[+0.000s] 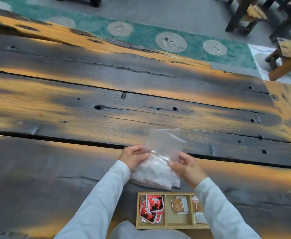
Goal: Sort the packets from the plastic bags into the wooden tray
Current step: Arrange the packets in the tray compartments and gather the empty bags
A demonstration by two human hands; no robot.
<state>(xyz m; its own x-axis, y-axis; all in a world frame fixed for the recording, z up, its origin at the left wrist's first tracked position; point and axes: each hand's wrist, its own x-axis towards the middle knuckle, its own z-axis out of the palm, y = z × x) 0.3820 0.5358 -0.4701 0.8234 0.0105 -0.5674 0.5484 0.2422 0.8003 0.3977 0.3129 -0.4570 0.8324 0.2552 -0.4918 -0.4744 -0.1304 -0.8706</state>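
Tray (pixel 165 209) of wood lies nearest, below both grips, on the tabletop (pixel 106 104): red packets (pixel 151 209) in its left compartment, brown packets (pixel 179 205) in the middle one, more under the right sleeve. Just beyond, left hand (pixel 132 158) and right hand (pixel 187 167) each pinch the clear plastic bag (pixel 160 157), grips clenched on its film. White packets sag below the grips; empty film rises past them.
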